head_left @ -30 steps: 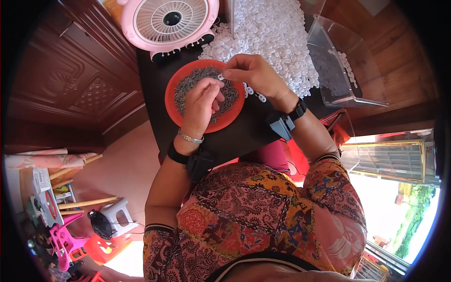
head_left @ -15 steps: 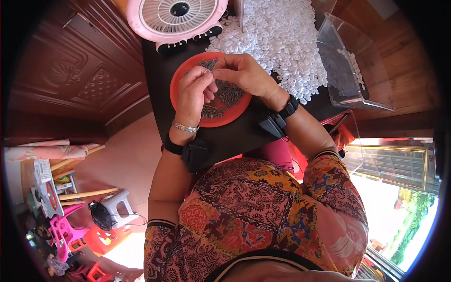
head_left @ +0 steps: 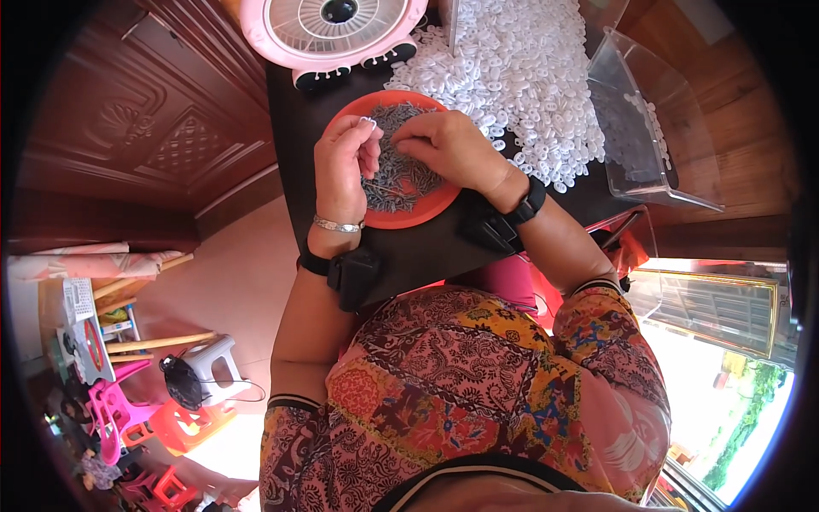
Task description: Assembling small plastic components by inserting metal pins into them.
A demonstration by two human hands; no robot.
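Observation:
My left hand (head_left: 343, 162) is closed over the left side of an orange-red basin (head_left: 437, 207), pinching a small white oval piece (head_left: 368, 122) between thumb and forefinger. Many slim grey pieces that look like screws (head_left: 401, 183) fill the basin. My right hand (head_left: 456, 149) hangs over the basin's right part, its thumb and fingers drawn together in a pinch. Whatever may be between those fingertips is too small to make out. The two hands are a little apart.
A large heap of white oval pieces with holes (head_left: 537, 94) covers the far right of the dark table (head_left: 409, 256). Beside it stands a clear plastic bin (head_left: 636, 128) with a few of them. A pink fan (head_left: 337, 34) stands at the far left.
My hands were nearly touching at the fingertips above the basin. Now they have parted, the right hand lower over the grey pieces, and the white piece shows in my left hand.

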